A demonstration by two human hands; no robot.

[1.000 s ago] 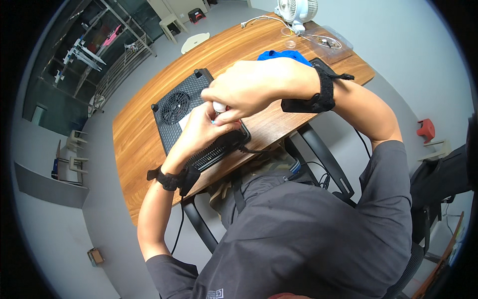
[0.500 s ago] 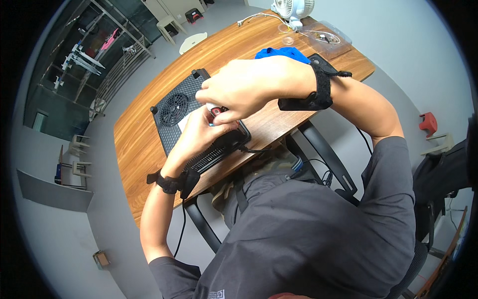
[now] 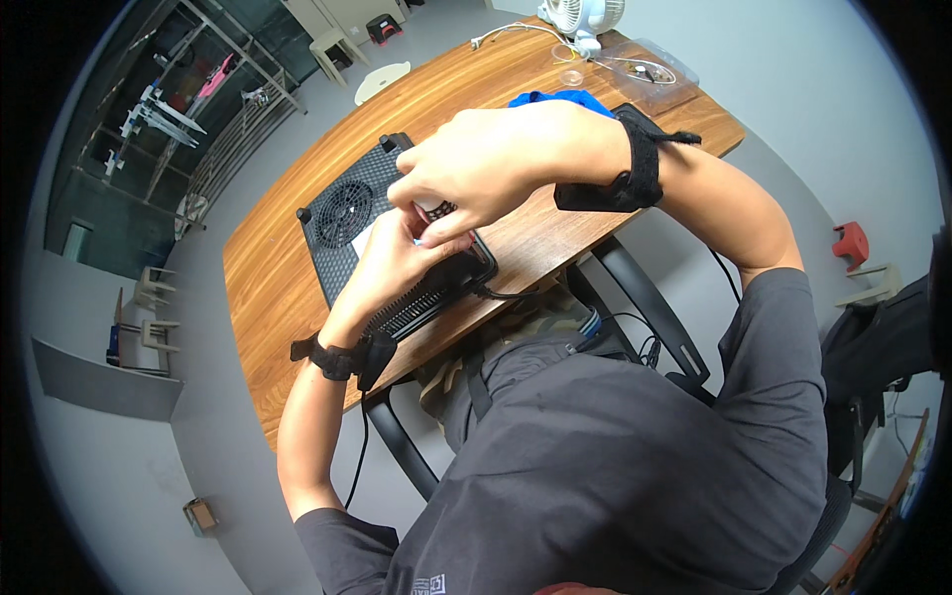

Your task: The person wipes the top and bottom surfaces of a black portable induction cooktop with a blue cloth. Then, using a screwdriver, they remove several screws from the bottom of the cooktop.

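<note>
A small rounded white-and-red thing (image 3: 433,209) with a dark patterned patch is between my two hands; its kind is mostly hidden by my fingers. My right hand (image 3: 486,164) arches over it from above, fingers closed round it. Lower down, my left hand (image 3: 395,250) grips the same thing with bent fingers, its thumb reaching towards my right thumb. Both hands are above a black laptop cooling pad (image 3: 330,260) lying on the wooden table, with its round fan grille (image 3: 342,212) facing up and stubby feet at its corners. A white label (image 3: 363,241) shows partly beside my left hand.
Behind my right wrist lies a blue cloth (image 3: 565,100). A white fan (image 3: 585,22), a white cable and a clear plastic tray (image 3: 659,84) stand at the table's far right. A black cable (image 3: 511,296) runs from the pad near the table's front edge.
The held thing has turned in my fingers: a dark patterned patch shows where a red one did. My right hand has tilted slightly; the pad is in the same place.
</note>
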